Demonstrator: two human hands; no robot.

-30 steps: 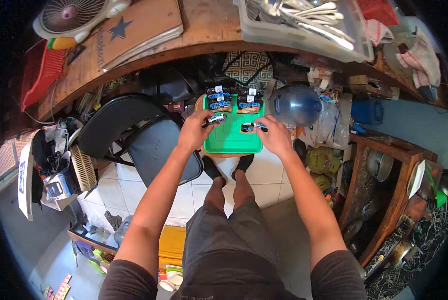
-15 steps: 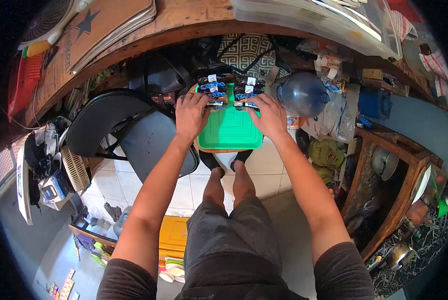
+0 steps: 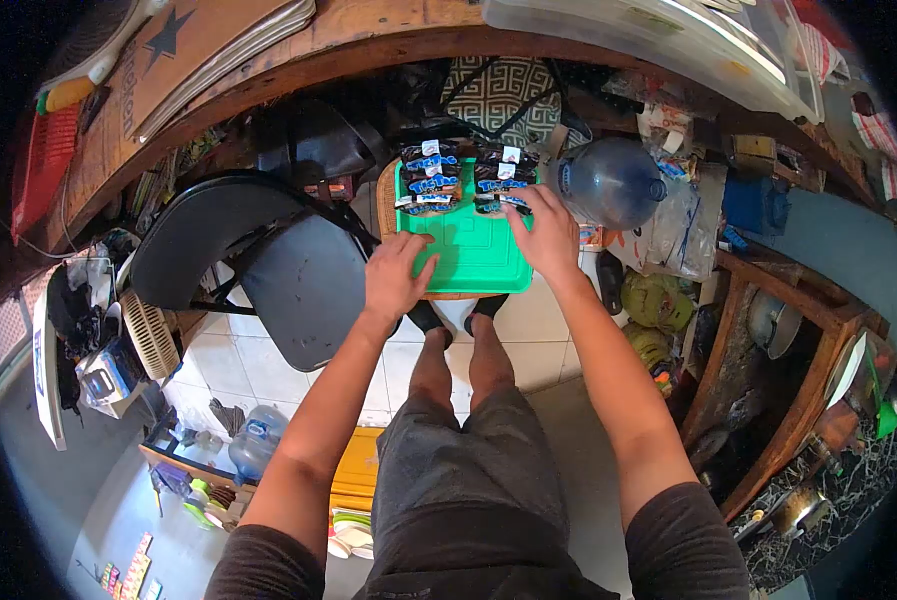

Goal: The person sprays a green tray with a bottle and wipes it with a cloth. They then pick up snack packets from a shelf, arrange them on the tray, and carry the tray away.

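Two rows of dark snack packets (image 3: 465,178) sit along the far edge of green tray (image 3: 468,260); right hand (image 3: 545,232) fingertips touch the right row's nearest packet, nothing gripped; left hand (image 3: 398,278) lies flat, open, on the tray's near-left corner.

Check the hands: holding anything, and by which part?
Left hand lies flat on the near-left edge of the green tray, holding nothing. Right hand has fingertips on a snack packet; whether it grips cannot be told.

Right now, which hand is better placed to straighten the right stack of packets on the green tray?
Probably the right hand: its fingertips already touch the right stack of packets. The left hand rests flat on the green tray near edge, away from both stacks.
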